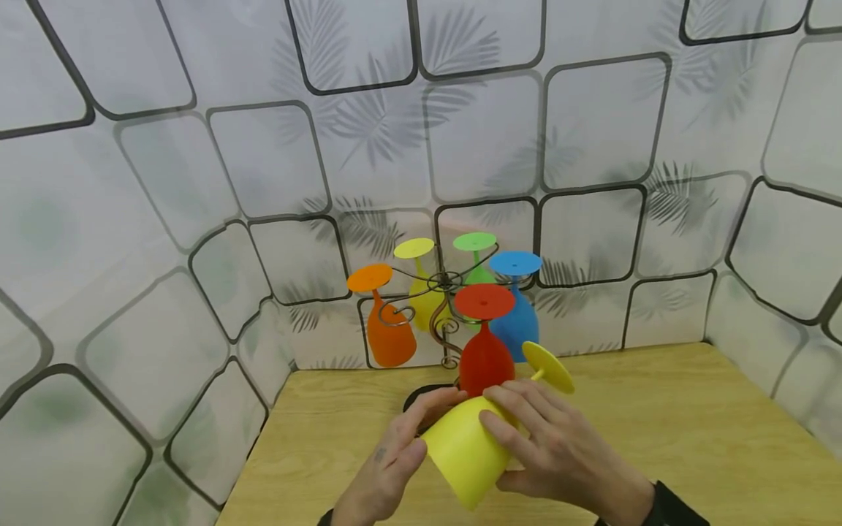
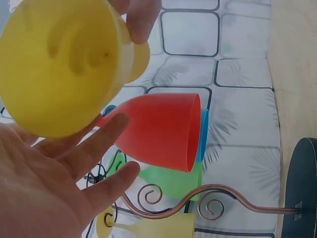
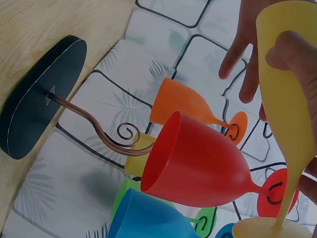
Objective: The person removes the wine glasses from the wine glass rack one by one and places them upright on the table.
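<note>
A yellow plastic wine glass [image 1: 465,447] is tilted, its rim toward the camera and its foot pointing up and away. My right hand [image 1: 562,447] grips the bowl, with the thumb along its side in the right wrist view. Beside the rim is my left hand [image 1: 384,464], its fingers spread in the left wrist view; whether it touches the glass I cannot tell. Just beyond both hands a red wine glass [image 1: 485,358] hangs upside down from a curled metal rack [image 1: 444,283]. The rack's dark base [image 3: 39,99] is partly hidden behind the left hand in the head view.
Other upside-down glasses hang around the rack: orange [image 1: 391,336], another yellow [image 1: 426,303], green [image 1: 479,274] and blue [image 1: 516,321]. The rack stands on a wooden table [image 1: 664,424], near a patterned backdrop [image 1: 487,139] that also rises at both sides.
</note>
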Action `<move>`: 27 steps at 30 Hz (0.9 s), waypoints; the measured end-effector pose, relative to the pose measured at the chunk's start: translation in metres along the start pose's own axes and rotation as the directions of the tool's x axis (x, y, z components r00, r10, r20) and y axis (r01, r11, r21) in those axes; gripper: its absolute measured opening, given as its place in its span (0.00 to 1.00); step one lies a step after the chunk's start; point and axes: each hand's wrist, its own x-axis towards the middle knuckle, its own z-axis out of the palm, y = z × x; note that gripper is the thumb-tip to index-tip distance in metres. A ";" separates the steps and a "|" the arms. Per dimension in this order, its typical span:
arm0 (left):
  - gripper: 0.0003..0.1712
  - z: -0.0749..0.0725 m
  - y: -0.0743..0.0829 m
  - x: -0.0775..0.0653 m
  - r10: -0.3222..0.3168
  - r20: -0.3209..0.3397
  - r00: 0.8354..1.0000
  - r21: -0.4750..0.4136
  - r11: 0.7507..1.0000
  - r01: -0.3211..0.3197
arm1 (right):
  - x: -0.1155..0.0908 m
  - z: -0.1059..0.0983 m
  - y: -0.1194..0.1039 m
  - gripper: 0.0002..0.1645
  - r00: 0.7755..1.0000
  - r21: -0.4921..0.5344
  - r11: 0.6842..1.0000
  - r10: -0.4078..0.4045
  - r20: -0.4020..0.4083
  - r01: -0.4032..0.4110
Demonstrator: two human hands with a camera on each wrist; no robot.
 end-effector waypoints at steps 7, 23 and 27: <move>0.29 -0.002 -0.005 -0.005 0.102 -0.023 0.995 0.107 0.989 -0.099 | -0.005 0.001 -0.001 0.36 0.994 0.032 0.996 0.084 -0.066 -0.082; 0.35 0.002 -0.012 -0.008 0.221 -0.058 0.974 0.260 0.945 -0.199 | -0.013 0.002 -0.006 0.42 0.976 0.175 0.967 0.200 -0.083 -0.183; 0.40 0.003 -0.011 -0.007 0.222 -0.034 0.974 0.256 0.945 -0.206 | -0.018 0.004 -0.005 0.45 0.966 0.247 0.943 0.247 -0.074 -0.223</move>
